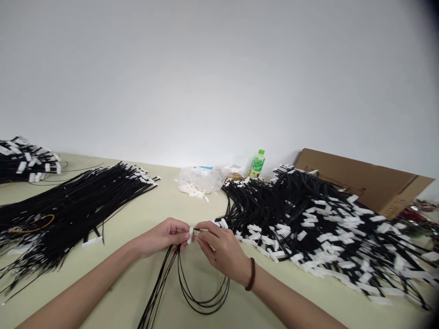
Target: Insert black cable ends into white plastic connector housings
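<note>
Nearest the camera, a loop of black cables [202, 292] sags on the table [164, 205] below both wrists, slack so the ends can be worked; the left hand [161, 237] is pinched shut on a small white connector [190, 235], held steady at centre; the right hand [222, 249], fingertips closed on a cable end, meets it there; a tangled heap of connector-tipped cables [308, 219] lies just right, within reach; a straighter bundle [68, 201] lies well left; a bag of white parts [199, 180] sits behind.
</note>
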`<control>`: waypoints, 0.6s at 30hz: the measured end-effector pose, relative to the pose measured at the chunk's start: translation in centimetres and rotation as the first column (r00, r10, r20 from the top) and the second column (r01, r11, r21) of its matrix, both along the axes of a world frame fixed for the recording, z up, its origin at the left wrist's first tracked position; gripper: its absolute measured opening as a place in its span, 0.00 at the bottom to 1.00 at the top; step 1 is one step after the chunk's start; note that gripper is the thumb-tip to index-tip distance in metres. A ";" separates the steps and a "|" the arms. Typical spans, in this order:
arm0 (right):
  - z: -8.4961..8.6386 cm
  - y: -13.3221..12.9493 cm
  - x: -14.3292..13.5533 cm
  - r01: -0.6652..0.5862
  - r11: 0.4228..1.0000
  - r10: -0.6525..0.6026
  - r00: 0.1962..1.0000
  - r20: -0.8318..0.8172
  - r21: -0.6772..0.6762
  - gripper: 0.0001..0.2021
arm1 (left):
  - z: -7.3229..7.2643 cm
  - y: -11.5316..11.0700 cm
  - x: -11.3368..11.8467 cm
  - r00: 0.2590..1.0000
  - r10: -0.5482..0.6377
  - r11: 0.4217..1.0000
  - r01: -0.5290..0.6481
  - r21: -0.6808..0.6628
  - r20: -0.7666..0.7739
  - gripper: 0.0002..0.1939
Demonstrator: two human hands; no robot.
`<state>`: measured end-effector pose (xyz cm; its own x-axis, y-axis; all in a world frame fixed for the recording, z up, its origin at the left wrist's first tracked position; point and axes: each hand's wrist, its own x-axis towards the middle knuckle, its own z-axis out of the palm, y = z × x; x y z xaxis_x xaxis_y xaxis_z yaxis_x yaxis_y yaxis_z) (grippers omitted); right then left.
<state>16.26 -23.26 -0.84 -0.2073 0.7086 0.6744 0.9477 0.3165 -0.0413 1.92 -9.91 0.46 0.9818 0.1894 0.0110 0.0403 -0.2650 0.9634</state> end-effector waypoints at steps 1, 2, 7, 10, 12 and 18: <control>0.0 0.0 0.0 -0.004 1.000 0.004 1.000 -0.001 -0.008 0.06 | -0.1 0.0 0.0 1.000 0.003 1.000 -0.003 -0.009 -0.008 0.17; -0.1 0.1 0.1 -0.008 1.000 0.008 1.000 -0.002 -0.016 0.06 | -0.1 0.0 0.0 1.000 0.005 1.000 -0.006 -0.020 -0.016 0.17; -0.1 0.1 0.1 -0.019 0.999 0.019 1.000 0.003 -0.034 0.06 | -0.4 0.2 -0.2 1.000 -0.001 0.999 0.001 -0.040 -0.019 0.17; 0.1 0.0 -0.1 -0.029 0.999 0.029 0.999 0.029 -0.025 0.06 | -0.5 0.2 -0.2 1.000 -0.008 0.999 0.007 -0.037 -0.020 0.18; 0.2 -0.1 -0.1 -0.025 1.000 0.026 0.999 0.043 -0.017 0.05 | -0.6 0.3 -0.2 1.000 -0.013 0.999 0.012 -0.038 -0.028 0.18; 0.3 0.0 -0.1 -0.027 0.999 0.028 0.998 0.050 -0.018 0.05 | -0.7 0.1 -0.3 1.000 0.003 0.997 -0.003 -0.083 -0.004 0.19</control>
<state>16.16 -23.21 -0.55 -0.2598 0.7134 0.6508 0.9397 0.3420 0.0002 1.65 -9.81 -0.21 0.9813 0.1923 -0.0088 0.0448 -0.1839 0.9819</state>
